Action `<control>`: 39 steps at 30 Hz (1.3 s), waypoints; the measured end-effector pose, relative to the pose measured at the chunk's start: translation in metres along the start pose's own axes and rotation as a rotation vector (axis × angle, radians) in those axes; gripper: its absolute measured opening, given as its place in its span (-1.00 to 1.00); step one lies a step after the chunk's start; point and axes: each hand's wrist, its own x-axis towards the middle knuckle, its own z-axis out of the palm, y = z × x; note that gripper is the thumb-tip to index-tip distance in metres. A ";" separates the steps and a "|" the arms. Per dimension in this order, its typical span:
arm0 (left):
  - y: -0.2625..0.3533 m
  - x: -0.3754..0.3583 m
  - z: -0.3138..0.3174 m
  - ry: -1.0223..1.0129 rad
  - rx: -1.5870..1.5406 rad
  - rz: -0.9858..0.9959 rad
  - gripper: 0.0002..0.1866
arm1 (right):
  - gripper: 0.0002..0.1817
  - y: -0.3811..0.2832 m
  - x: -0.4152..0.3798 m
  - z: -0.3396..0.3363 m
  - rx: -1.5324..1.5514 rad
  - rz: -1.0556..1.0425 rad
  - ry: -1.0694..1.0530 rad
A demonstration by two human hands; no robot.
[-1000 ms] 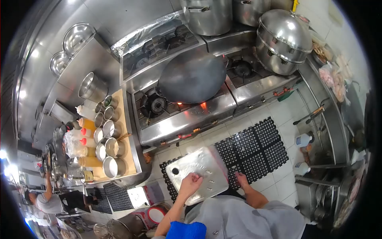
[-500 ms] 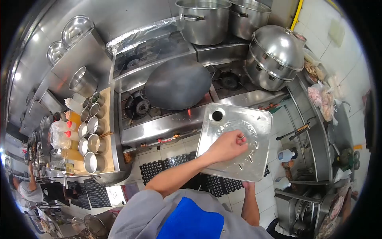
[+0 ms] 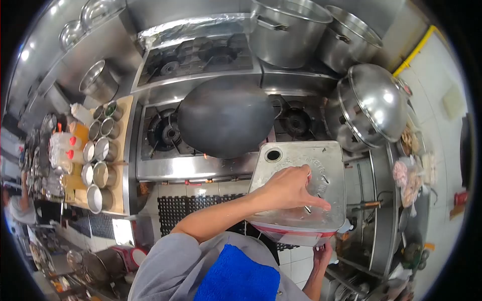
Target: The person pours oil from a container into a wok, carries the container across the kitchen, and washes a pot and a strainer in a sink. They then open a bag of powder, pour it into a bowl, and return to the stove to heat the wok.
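A large square metal tin point(image 3: 329, 163) stands before me. Its top has raised lettering and a round dark opening near the far left corner; a red band shows on its near side. On that top lies my left hand point(image 3: 291, 188), fingers curled down and thumb stretched out; what the fingers grip is hidden. My right hand point(image 3: 323, 253) holds the tin low at its near right edge, with most of its fingers out of sight. Beyond the tin, a dark wok point(image 3: 226, 118) sits on the stove point(image 3: 201, 168).
Two tall steel pots point(image 3: 291, 37) stand behind, and a domed steamer point(image 3: 374, 105) is at right. Metal cups point(image 3: 103, 175) and squeeze bottles point(image 3: 75, 155) line the left counter. A black mat point(image 3: 175, 210) covers part of the floor. Another person point(image 3: 22, 205) is far left.
The tin has tilted so its near side now shows. My left hand has shifted slightly nearer and its thumb has stretched out. My view has moved closer to the stove.
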 end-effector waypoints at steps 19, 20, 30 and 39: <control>-0.035 0.044 -0.047 0.694 -0.154 -0.195 -0.18 | -0.71 -0.194 0.098 0.127 -0.356 -0.331 -0.385; -0.038 0.045 -0.050 0.702 -0.193 -0.194 -0.14 | -0.72 -0.204 0.101 0.132 -0.376 -0.346 -0.397; -0.074 0.048 -0.056 0.782 -0.330 -0.218 -0.17 | -0.68 -0.244 0.101 0.185 -0.559 -0.404 -0.467; -0.086 0.053 -0.063 0.765 -0.386 -0.224 -0.15 | -0.69 -0.262 0.109 0.194 -0.608 -0.449 -0.449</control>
